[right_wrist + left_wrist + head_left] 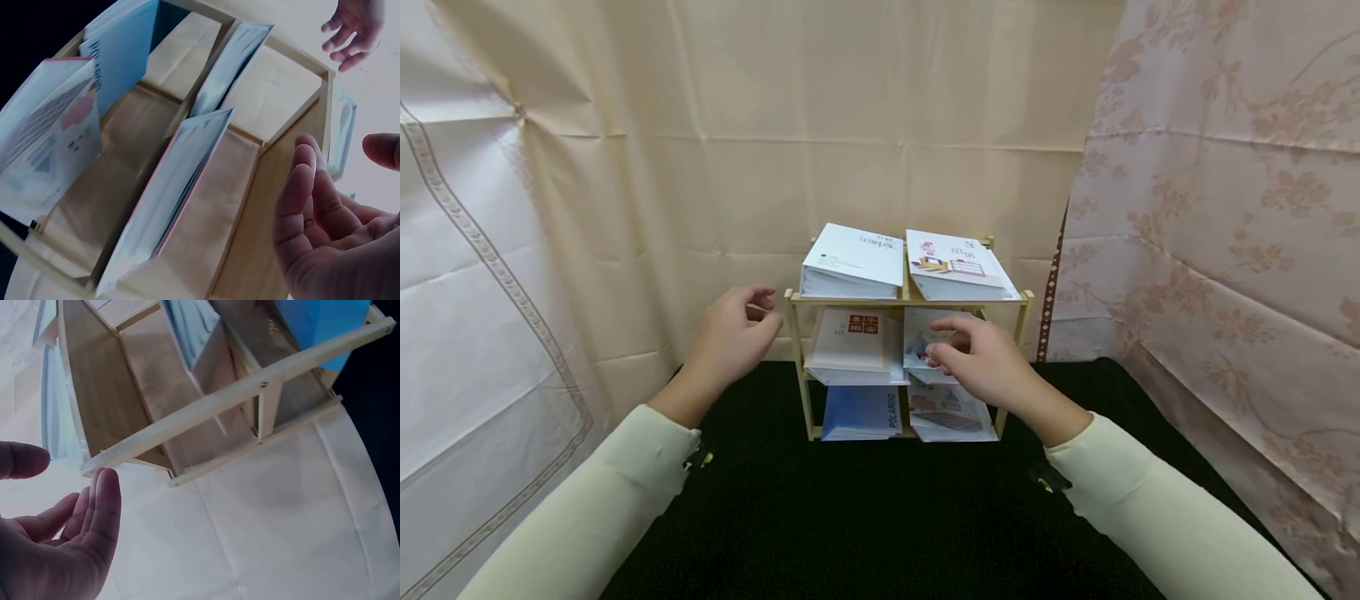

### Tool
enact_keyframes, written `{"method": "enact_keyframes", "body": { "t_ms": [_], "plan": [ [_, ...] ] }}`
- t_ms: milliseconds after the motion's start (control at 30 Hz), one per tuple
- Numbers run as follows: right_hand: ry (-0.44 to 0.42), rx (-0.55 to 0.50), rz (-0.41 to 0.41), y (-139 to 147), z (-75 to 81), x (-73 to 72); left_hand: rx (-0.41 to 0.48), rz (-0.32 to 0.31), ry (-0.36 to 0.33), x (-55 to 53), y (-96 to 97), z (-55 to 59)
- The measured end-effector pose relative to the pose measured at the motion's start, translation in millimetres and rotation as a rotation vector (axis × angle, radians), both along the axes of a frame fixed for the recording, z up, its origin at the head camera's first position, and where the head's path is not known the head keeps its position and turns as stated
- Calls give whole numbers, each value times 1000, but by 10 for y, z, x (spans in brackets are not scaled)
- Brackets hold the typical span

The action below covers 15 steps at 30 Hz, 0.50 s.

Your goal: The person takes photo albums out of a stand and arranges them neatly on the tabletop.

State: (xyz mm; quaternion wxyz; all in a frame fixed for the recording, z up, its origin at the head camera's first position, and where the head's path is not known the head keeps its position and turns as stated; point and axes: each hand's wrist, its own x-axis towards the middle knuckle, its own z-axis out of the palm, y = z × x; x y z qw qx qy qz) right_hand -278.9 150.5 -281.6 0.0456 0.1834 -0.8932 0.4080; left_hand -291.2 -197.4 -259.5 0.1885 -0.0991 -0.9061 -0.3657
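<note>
A small wooden shelf [797, 298] with stacks of booklets on its levels stands in front of me. My left hand [730, 337] hovers at its left side, fingers loosely bent around nothing. In the left wrist view its fingertips [107, 487] are close to the end of a wooden post [187, 419]; touching or apart, I cannot tell. My right hand [985, 362] is before the right half of the shelf, thumb and fingers apart and holding nothing. It partly hides a middle-level booklet [917, 329]. White booklets [853, 254] lie slanted on top, left, beside illustrated ones [955, 262].
On the middle left lies a booklet with a red square print [850, 333]. Below are a blue "POLAROID" booklet [859, 410] and a pale illustrated one [951, 417]. The shelf stands on a black cloth [865, 517]. Beige curtain [760, 200] hangs behind, patterned cloth [1225, 250] at right.
</note>
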Motion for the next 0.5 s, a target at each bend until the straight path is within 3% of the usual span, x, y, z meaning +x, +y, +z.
{"method": "enact_keyframes", "body": {
  "t_ms": [267, 500],
  "plan": [
    [21, -91, 45, -220, 76, -79, 56, -15, 5, -44, 108, 132],
    [54, -55, -12, -393, 149, -100, 31, -7, -19, -91, 194, 216]
  ]
}}
